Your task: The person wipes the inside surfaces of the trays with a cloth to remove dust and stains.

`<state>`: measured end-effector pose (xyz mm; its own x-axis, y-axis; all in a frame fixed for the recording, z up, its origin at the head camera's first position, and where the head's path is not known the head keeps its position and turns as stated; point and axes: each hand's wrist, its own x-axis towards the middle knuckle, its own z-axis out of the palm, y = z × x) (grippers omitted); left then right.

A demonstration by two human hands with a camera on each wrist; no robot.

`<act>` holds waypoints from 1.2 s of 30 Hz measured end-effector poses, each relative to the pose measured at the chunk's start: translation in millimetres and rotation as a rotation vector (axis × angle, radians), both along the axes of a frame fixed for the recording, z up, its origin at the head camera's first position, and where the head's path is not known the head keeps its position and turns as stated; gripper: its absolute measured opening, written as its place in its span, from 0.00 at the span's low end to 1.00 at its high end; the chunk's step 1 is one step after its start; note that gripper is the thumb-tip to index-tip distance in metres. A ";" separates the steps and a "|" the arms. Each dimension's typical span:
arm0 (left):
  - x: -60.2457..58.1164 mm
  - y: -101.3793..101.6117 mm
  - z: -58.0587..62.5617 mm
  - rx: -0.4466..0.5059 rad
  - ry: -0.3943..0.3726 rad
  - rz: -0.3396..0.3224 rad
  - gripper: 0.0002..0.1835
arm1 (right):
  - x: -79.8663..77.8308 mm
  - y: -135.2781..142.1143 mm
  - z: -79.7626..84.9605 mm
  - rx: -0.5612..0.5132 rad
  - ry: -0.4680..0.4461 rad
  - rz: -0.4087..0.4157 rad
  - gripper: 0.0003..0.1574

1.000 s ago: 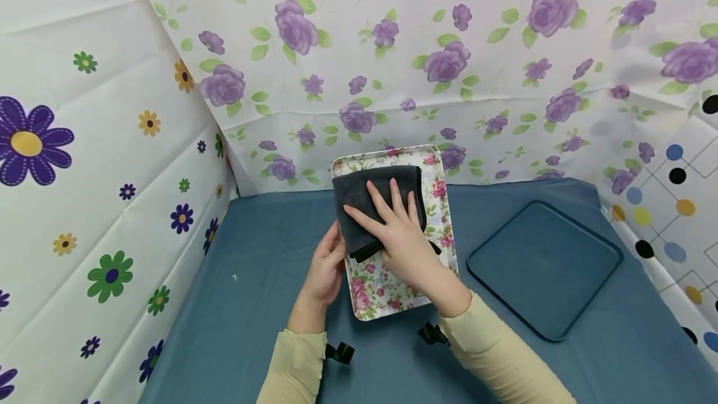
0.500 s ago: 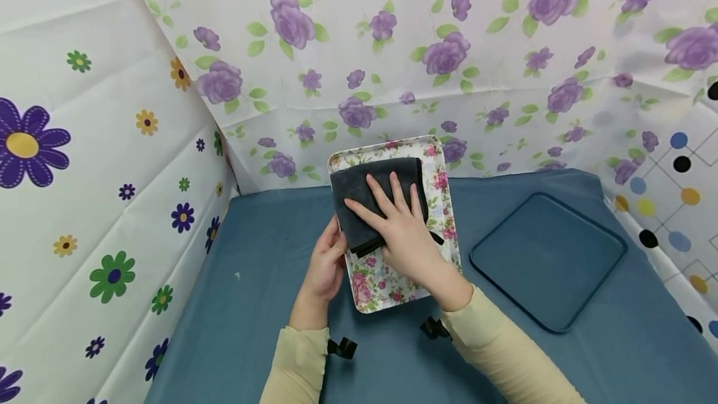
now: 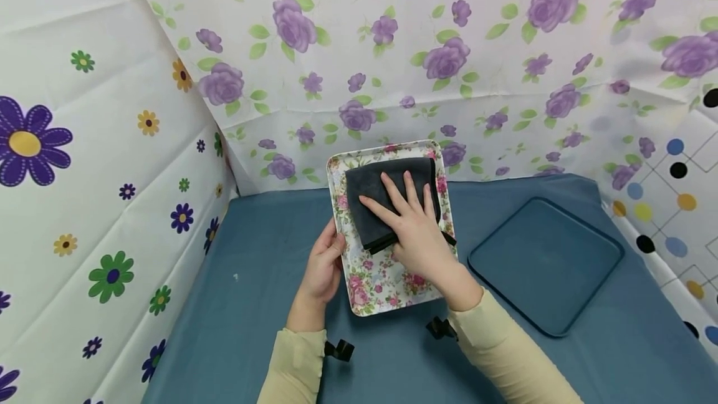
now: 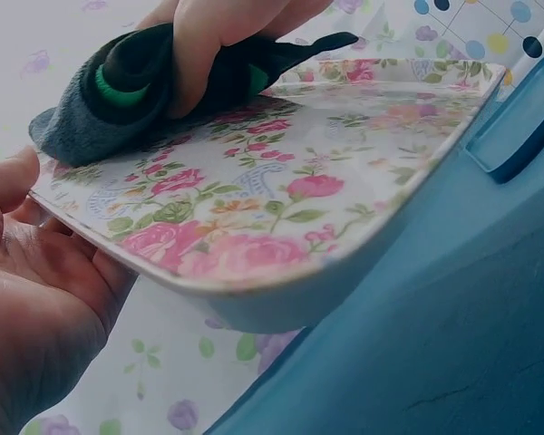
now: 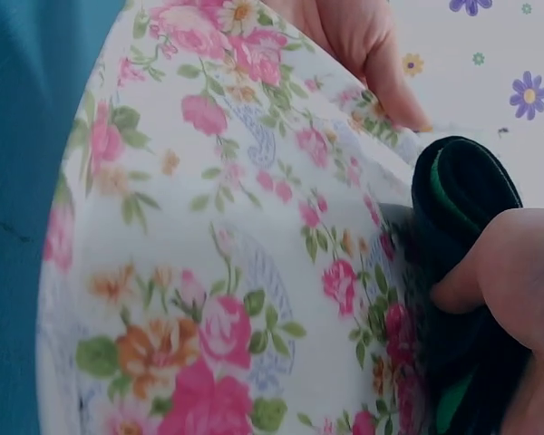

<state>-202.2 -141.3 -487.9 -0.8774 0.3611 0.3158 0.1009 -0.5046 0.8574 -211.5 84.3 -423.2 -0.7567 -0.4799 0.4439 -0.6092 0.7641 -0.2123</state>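
A white tray (image 3: 387, 279) with pink roses is held tilted above the table by my left hand (image 3: 323, 267), thumb at its left rim and fingers beneath. My right hand (image 3: 417, 235) presses a folded dark grey cloth (image 3: 364, 186) onto the tray's inner face, its fingers straight and spread. In the left wrist view, the thumb of that hand rests at the near edge of the cloth (image 4: 82, 131), where a green inner side shows in the fold. The right wrist view shows the thumb against the bunched cloth (image 5: 453, 181).
A dark blue square tray (image 3: 546, 264) lies on the blue-covered table (image 3: 263, 323) to the right. Floral sheets (image 3: 359, 30) rise behind and at both sides. Each wrist carries a small black mount.
My right hand and the cloth have slid a little to the right across the flowered tray. My left hand keeps its grip at the tray's left edge.
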 end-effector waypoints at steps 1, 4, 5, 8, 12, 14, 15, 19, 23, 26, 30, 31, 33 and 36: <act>-0.9 -0.2 0.2 0.001 -0.002 0.000 0.32 | -0.6 1.4 -0.2 -0.008 0.002 -0.003 0.77; -3.7 -0.1 1.5 -0.009 -0.002 0.002 0.32 | -2.1 6.3 -1.3 -0.031 0.002 -0.014 0.75; -4.7 0.0 2.1 -0.014 0.001 0.004 0.32 | -2.9 7.9 -1.9 -0.039 0.001 -0.019 0.74; -7.6 -0.5 4.0 -0.021 0.007 0.016 0.32 | -6.1 11.9 -2.7 -0.066 -0.002 -0.024 0.74; -8.1 -2.0 5.7 -0.027 -0.002 0.035 0.33 | -7.5 15.5 -4.3 -0.085 -0.010 -0.024 0.75; -6.7 -2.7 5.4 -0.029 -0.002 0.036 0.33 | -6.6 17.5 -6.6 -0.092 -0.015 -0.019 0.76; -5.8 -2.7 5.0 -0.032 -0.003 0.035 0.33 | -5.8 18.7 -8.3 -0.097 -0.014 -0.016 0.76; -3.4 -2.5 2.7 -0.033 0.009 0.013 0.33 | -1.8 24.7 -14.5 -0.139 -0.016 0.001 0.77; -1.9 -2.4 0.5 -0.041 0.016 -0.003 0.32 | 2.5 27.9 -15.6 -0.175 -0.019 0.019 0.77; -1.7 -2.5 0.3 -0.038 0.017 0.002 0.32 | 3.1 27.2 -12.8 -0.179 -0.012 0.029 0.77; -0.6 -3.3 0.8 -0.024 0.010 0.011 0.33 | 3.7 24.0 -10.2 -0.173 -0.014 0.040 0.76; -0.3 -3.6 0.8 -0.022 0.010 0.013 0.33 | 4.1 23.0 -10.0 -0.172 -0.019 0.044 0.75; -0.1 -3.8 0.8 -0.019 0.010 0.011 0.33 | 4.7 20.9 -10.6 -0.167 -0.029 0.051 0.75; -1.0 -3.8 0.9 -0.016 0.013 0.012 0.32 | 4.7 17.7 -11.5 -0.166 -0.035 0.058 0.74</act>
